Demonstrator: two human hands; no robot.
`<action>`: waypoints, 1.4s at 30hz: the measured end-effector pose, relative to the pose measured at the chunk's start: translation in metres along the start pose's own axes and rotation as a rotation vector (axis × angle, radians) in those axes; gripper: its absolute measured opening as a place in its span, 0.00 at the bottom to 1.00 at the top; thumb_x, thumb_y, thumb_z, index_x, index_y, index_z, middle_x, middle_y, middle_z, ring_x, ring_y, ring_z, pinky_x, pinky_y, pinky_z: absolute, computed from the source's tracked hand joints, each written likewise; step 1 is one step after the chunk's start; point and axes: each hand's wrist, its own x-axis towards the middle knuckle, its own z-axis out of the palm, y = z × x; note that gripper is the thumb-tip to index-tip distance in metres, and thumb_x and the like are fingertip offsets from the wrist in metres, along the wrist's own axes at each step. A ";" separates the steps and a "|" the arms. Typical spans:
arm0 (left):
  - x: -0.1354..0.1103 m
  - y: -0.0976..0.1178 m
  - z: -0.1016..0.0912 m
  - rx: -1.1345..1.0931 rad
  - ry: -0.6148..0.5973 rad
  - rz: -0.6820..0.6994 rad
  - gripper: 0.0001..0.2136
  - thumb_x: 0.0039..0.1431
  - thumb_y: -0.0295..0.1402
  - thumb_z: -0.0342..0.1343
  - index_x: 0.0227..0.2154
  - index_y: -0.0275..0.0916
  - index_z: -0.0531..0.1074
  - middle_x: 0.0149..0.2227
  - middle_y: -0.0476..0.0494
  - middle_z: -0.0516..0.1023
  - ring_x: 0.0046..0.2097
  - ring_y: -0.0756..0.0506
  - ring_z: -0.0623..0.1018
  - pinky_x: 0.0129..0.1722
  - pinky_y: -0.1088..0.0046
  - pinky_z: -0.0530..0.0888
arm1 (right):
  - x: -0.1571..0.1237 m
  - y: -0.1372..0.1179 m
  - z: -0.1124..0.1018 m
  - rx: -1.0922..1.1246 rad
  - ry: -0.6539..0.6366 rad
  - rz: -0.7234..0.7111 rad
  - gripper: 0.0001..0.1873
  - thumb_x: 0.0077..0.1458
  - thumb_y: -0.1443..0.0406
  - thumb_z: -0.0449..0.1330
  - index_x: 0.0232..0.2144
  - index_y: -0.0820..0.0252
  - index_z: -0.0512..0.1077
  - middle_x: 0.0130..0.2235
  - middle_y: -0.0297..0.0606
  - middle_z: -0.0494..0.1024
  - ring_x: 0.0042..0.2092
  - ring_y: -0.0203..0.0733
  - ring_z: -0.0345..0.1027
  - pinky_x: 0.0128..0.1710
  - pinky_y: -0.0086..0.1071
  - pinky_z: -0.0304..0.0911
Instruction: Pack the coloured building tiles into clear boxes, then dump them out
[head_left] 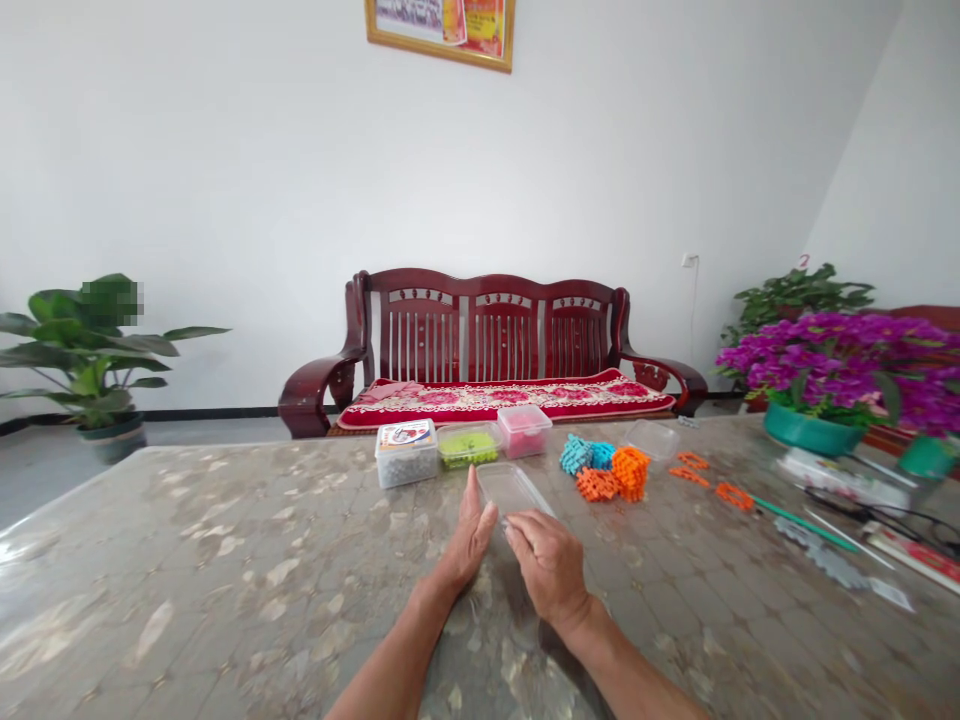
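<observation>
My left hand [471, 532] is at the left edge of a clear plastic lid or shallow box [514, 484], its fingers stretched along the side and its thumb by the near corner. At the near right edge, my right hand [551, 562] grips the same clear plastic piece with curled fingers. Just beyond stand a tub of grey pieces [407, 464], a clear box of yellow-green pieces [469, 447] and a pink-filled box [524, 432]. To the right sit blue interlocking blocks [586, 454] and orange interlocking blocks [628, 473].
Another clear container [651, 441] lies behind the orange blocks. Loose orange pieces [733, 496], a green stick [802, 523], a grey toothed strip [821, 553] and glasses [892, 515] lie on the right. Purple flowers [832, 360] stand at the table's right side; a wooden bench [495, 335] is beyond.
</observation>
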 end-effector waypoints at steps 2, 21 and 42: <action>0.001 -0.002 0.000 -0.002 0.000 0.013 0.42 0.63 0.53 0.41 0.68 0.29 0.32 0.72 0.35 0.28 0.71 0.41 0.34 0.69 0.62 0.37 | 0.002 0.000 -0.001 0.013 0.003 0.019 0.12 0.63 0.65 0.53 0.37 0.55 0.78 0.36 0.37 0.82 0.39 0.39 0.75 0.41 0.28 0.65; 0.003 0.005 0.000 -0.082 0.037 -0.093 0.45 0.51 0.32 0.53 0.68 0.34 0.34 0.72 0.36 0.37 0.71 0.38 0.41 0.69 0.57 0.44 | 0.005 0.005 -0.002 0.093 0.070 0.086 0.15 0.65 0.59 0.50 0.39 0.55 0.77 0.38 0.40 0.82 0.41 0.41 0.76 0.41 0.29 0.65; 0.007 -0.003 -0.003 -0.137 0.284 -0.180 0.36 0.42 0.25 0.49 0.60 0.35 0.59 0.65 0.34 0.62 0.66 0.38 0.61 0.65 0.59 0.57 | 0.005 0.137 -0.078 0.466 0.369 0.916 0.24 0.42 0.51 0.58 0.35 0.63 0.76 0.22 0.35 0.75 0.22 0.38 0.66 0.18 0.27 0.56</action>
